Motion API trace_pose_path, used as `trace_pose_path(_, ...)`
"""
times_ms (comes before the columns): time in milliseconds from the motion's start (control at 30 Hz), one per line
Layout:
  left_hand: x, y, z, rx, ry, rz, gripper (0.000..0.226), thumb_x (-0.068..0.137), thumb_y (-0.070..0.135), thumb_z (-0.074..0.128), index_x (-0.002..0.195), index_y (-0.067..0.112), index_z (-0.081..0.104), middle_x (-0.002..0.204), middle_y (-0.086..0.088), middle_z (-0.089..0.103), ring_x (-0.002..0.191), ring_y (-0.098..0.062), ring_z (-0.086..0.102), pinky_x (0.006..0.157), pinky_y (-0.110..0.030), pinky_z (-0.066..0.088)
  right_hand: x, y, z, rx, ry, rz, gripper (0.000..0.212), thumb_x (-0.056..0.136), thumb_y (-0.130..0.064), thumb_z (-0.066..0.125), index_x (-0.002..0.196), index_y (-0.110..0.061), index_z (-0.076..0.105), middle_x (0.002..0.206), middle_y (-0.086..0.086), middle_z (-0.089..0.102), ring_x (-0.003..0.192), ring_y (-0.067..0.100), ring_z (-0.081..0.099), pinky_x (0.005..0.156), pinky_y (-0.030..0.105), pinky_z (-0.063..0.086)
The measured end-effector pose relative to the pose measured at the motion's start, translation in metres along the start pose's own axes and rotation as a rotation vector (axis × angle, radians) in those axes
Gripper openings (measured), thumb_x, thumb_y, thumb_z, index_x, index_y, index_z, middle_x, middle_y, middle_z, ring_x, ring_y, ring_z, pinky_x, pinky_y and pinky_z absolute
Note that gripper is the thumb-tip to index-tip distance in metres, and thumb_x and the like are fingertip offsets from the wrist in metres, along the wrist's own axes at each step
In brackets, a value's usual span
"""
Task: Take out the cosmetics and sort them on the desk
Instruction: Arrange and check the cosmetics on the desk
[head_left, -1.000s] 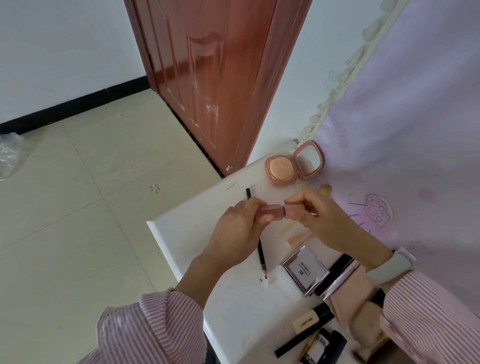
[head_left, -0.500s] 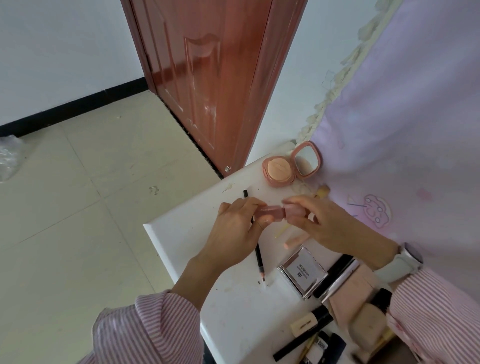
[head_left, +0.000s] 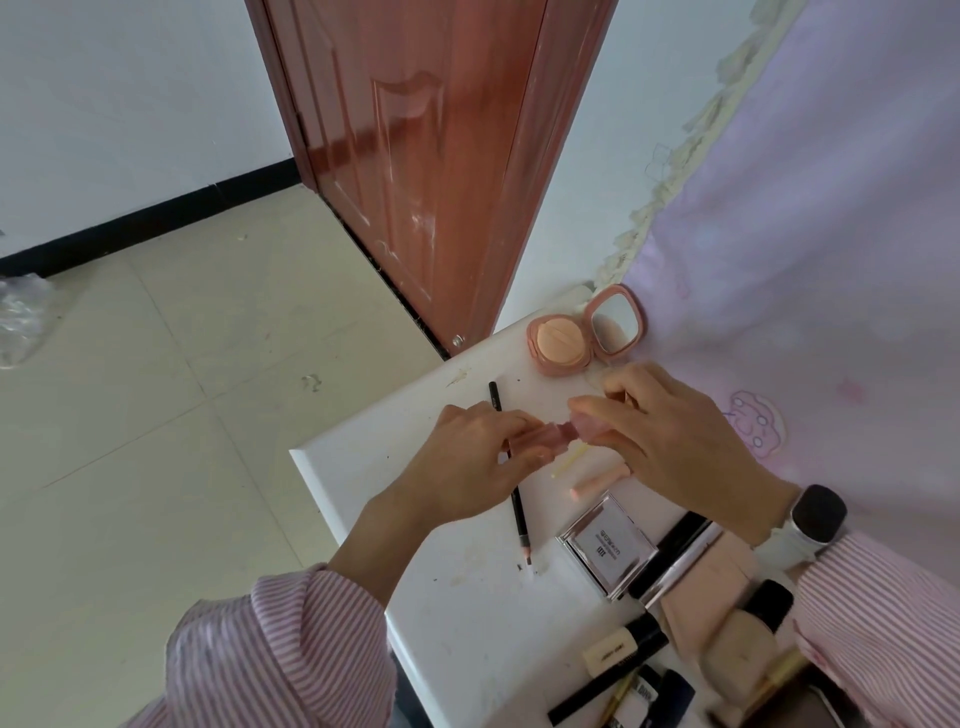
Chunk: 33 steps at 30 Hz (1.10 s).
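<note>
Both hands hold one small pink cosmetic tube (head_left: 553, 436) above the white surface (head_left: 467, 613). Left hand (head_left: 483, 457) pinches the body end; right hand (head_left: 670, 436) grips the cap end.

Risk: if the two parts separate abruptly, one could slip and drop onto the surface or roll over its near edge to the floor; the grip is fingertip-only.

Directly beneath: black pencil (head_left: 511, 483), a thin yellow stick (head_left: 570, 460) and a peach stick (head_left: 597, 480), all liable to be knocked on set-down. Open pink compact (head_left: 582, 332) stands behind; silver palette (head_left: 605, 545) just right of the pencil tip. More items crowd the near right corner.
</note>
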<state>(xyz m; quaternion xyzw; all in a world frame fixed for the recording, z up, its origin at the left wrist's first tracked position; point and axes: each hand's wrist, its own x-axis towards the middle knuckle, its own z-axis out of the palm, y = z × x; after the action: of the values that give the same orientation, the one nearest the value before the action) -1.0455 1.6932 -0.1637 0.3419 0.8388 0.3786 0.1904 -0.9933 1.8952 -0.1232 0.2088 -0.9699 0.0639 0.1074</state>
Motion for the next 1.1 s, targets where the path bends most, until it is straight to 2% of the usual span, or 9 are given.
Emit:
trace_pose_path(200,0.003,-0.003,-0.006,0.052,-0.121,-0.013,0.026,0.094,0.039,0.044,0.111,0.032,0.063,0.092,0.013,0.065,0.092,-0.01,0.043,0.093,-0.035,0.031,-0.006,0.003,-0.005,-0.031,0.002,-0.034,0.014,0.076,-0.016,0.069,0.088,-0.009,0.07,0.081,0.006,0.057,0.066,0.023,0.056,0.051,0.03,0.048)
trace_pose_path(267,-0.001,-0.015,-0.014,0.022,-0.139,-0.067,0.024,0.093,0.044,0.045,0.109,0.044,0.063,0.093,0.029,0.064,0.092,0.002,0.043,0.095,-0.033,0.031,-0.012,0.014,-0.009,0.004,0.077,0.066,0.021,0.081,-0.024,0.058,0.087,-0.008,0.071,0.086,0.001,0.05,0.07,0.018,0.053,0.052,0.027,0.048)
trace_pose_path(333,-0.007,-0.032,-0.023,-0.091,-0.032,-0.137,0.018,0.087,0.051,0.05,0.097,0.047,0.064,0.088,0.039,0.061,0.088,0.009,0.048,0.089,-0.029,0.036,-0.018,0.029,-0.013,0.016,0.101,0.21,0.031,0.083,-0.034,0.053,0.091,-0.009,0.07,0.084,0.002,0.05,0.076,0.016,0.047,0.052,0.028,0.047)
trace_pose_path(467,-0.002,-0.038,-0.019,-0.384,0.232,-0.245,0.028,0.079,0.056,0.053,0.087,0.03,0.061,0.089,0.011,0.069,0.084,-0.001,0.06,0.075,-0.018,0.043,-0.027,0.028,0.005,0.345,0.143,0.572,0.012,0.085,-0.03,0.06,0.094,-0.022,0.059,0.082,-0.004,0.056,0.071,0.016,0.052,0.061,0.021,0.042)
trace_pose_path(567,0.019,-0.029,-0.003,-0.389,0.294,-0.272,0.013,0.086,0.039,0.06,0.086,0.026,0.059,0.091,0.015,0.063,0.083,-0.002,0.06,0.07,-0.011,0.042,-0.02,0.018,0.032,0.557,0.188,0.793,0.008,0.084,-0.027,0.059,0.085,-0.03,0.052,0.077,-0.007,0.06,0.066,0.011,0.054,0.06,0.02,0.04)
trace_pose_path(633,0.033,-0.023,0.006,-0.393,0.329,-0.289,0.009,0.082,0.025,0.068,0.085,0.028,0.06,0.095,0.017,0.054,0.076,0.001,0.057,0.063,-0.004,0.039,-0.016,0.02,0.049,0.604,0.191,0.896,0.007,0.083,-0.023,0.063,0.086,-0.02,0.058,0.082,0.002,0.062,0.066,0.009,0.052,0.063,0.021,0.04)
trace_pose_path(800,0.065,-0.007,0.033,-0.3,0.388,-0.29,0.015,0.084,0.026,0.065,0.095,0.016,0.065,0.092,0.005,0.065,0.081,-0.007,0.06,0.065,-0.009,0.038,-0.007,0.029,0.077,0.547,0.117,1.028,0.022,0.081,-0.022,0.066,0.097,-0.007,0.062,0.097,0.011,0.058,0.084,0.021,0.055,0.079,0.034,0.045)
trace_pose_path(933,0.08,0.001,0.053,-0.21,0.352,-0.38,0.015,0.085,0.027,0.062,0.094,0.015,0.061,0.09,0.003,0.068,0.08,-0.014,0.062,0.068,-0.02,0.04,-0.005,0.035,0.088,0.464,0.13,1.041,0.016,0.08,-0.026,0.066,0.088,-0.011,0.065,0.083,0.002,0.055,0.087,0.023,0.054,0.069,0.028,0.036)
trace_pose_path(1100,0.086,0.004,0.072,-0.162,0.31,-0.399,0.016,0.087,0.019,0.06,0.097,0.008,0.064,0.098,-0.006,0.065,0.086,-0.017,0.059,0.069,-0.019,0.039,-0.005,0.038,0.097,0.338,0.121,0.97,0.026,0.076,-0.028,0.071,0.095,-0.01,0.068,0.097,0.011,0.057,0.104,0.026,0.045,0.075,0.033,0.039)
